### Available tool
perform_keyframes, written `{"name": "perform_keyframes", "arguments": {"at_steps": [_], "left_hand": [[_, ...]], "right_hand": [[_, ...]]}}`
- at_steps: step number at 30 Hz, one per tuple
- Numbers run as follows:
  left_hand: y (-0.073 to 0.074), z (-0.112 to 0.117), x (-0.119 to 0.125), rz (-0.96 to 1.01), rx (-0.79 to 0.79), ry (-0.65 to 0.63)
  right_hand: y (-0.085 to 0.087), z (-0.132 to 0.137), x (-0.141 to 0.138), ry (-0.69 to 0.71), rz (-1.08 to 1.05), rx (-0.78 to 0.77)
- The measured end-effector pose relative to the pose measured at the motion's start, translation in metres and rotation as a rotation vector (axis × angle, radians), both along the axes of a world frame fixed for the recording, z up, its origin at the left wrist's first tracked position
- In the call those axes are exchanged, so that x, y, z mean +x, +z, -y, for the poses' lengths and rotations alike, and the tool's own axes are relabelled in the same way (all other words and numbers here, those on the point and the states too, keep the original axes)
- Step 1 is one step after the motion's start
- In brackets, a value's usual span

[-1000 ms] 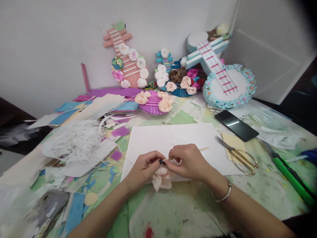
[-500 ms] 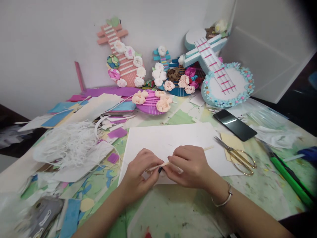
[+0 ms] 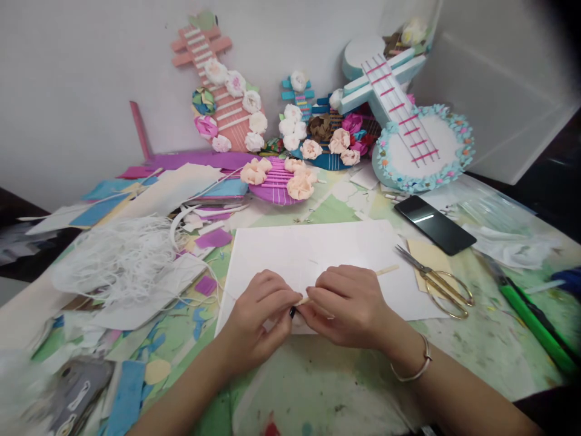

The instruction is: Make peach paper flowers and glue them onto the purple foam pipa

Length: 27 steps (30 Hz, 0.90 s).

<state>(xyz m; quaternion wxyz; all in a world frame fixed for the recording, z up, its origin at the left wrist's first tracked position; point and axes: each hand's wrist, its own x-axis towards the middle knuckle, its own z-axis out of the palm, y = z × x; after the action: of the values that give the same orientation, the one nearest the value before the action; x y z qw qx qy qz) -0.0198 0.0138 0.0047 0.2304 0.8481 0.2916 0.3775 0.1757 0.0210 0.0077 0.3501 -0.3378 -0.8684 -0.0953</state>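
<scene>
so you're pinching a skinny cream strip [image 3: 303,301] with left hand [image 3: 262,318] and right hand [image 3: 351,306], over the near edge of the white rectangular sheet [image 3: 281,249]

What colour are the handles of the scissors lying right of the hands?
Gold; the scissor handles show best in the head view.

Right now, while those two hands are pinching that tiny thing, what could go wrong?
The thin pale piece between the left hand and right hand might bend or slip out of the fingers.

The scissors lie with their tips toward the white sheet, so a right hand swinging out could get poked.

Loose strands from the white string heap could catch on the left hand.
</scene>
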Motion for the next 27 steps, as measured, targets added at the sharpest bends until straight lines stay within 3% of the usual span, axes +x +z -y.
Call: {"name": "perform_keyframes", "arguments": {"at_steps": [11, 22, 27], "left_hand": [[0.0038, -0.0013, -0.0027, -0.038, -0.231, -0.016], [0.0042, -0.0016, -0.0039, -0.089, -0.278, 0.005], [0.0026, -0.0032, -0.0039, -0.098, -0.227, 0.063]], "right_hand": [[0.0021, 0.0005, -0.0017, -0.003, 0.035, -0.092], [0.0003, 0.0010, -0.0029, 0.002, -0.013, -0.188], [-0.0022, -0.0024, -0.0020, 0.025, -0.032, -0.253]]}}
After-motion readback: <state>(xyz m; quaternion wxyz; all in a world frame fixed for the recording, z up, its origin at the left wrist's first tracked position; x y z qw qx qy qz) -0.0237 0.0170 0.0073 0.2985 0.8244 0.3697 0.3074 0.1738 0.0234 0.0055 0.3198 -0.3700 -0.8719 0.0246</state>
